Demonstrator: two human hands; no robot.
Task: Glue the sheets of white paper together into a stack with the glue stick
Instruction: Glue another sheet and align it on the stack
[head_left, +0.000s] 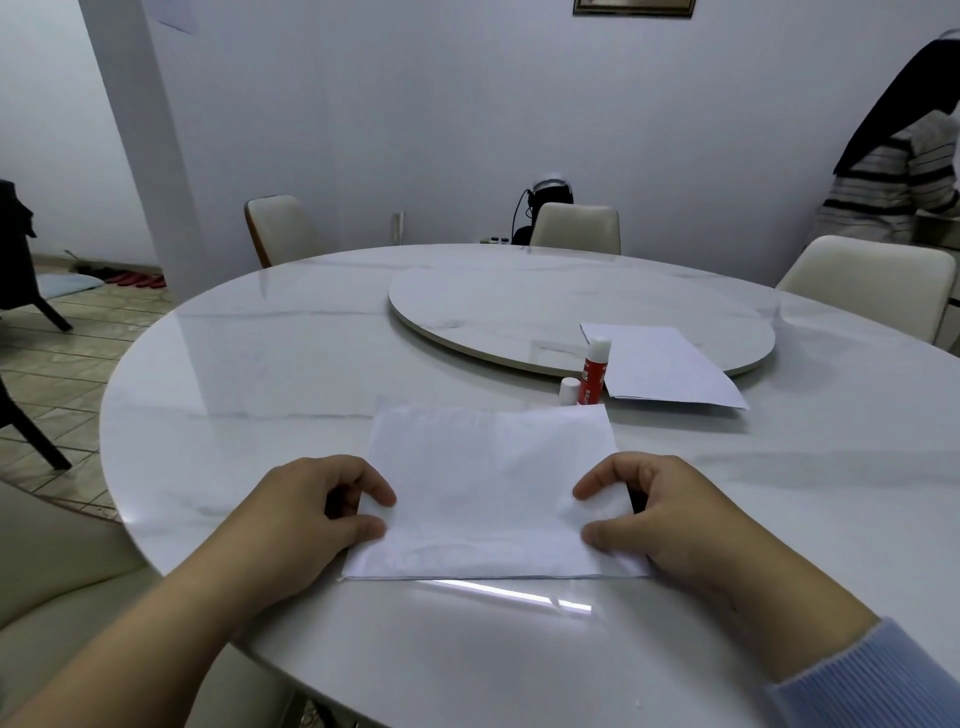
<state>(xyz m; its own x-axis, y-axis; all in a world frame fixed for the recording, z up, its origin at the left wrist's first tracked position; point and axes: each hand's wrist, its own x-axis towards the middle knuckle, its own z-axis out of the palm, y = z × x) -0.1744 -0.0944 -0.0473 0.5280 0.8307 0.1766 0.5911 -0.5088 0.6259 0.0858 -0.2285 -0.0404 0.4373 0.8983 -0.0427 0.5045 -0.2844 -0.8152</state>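
Head view: paper stack, side edges pinched between both hands' fingers.

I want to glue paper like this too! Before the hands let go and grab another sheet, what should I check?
1. Both hands, left hand and right hand, pinch the stack: ok.
2. Stack edges lined up: near edge ok, far corners cannot tell.
3. Glue stick upright, uncapped: ok.
4. Cap beside it: ok.
5. Spare sheets waiting: ok.
6. Glue has stuck: cannot tell.
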